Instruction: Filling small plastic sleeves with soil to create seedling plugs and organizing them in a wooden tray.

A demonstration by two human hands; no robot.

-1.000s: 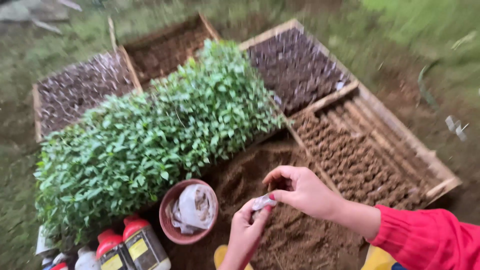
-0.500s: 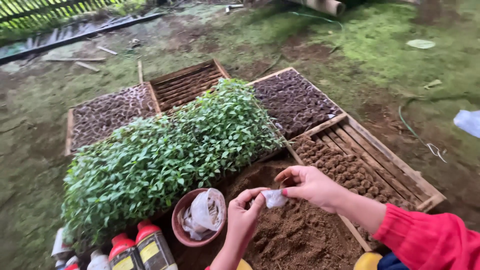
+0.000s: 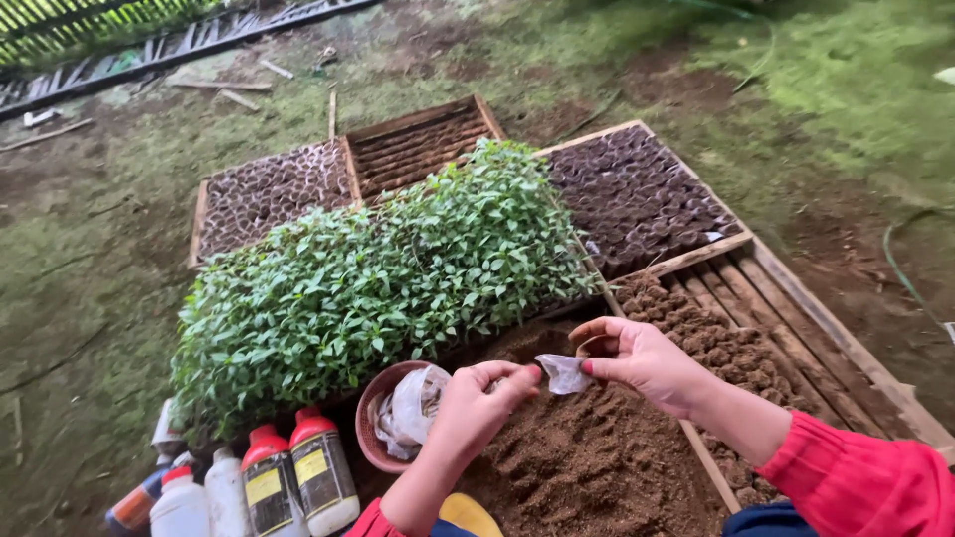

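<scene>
Pinching small clear plastic bag [image 3: 563,374] between left hand [image 3: 476,406] and right hand [image 3: 637,356] fingers over soil heap [image 3: 587,467]; opening it seemingly underway, filling probably next.

Your right hand [image 3: 647,360] has red-painted nails and a bright red knit sleeve; your left hand [image 3: 477,403] shows a red cuff.

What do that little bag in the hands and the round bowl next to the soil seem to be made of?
The little bag looks like thin clear plastic film: translucent, crinkled, slightly glossy. The round bowl seems to be reddish-brown plastic or possibly clay; its smooth, even rim leaves that open.
</scene>
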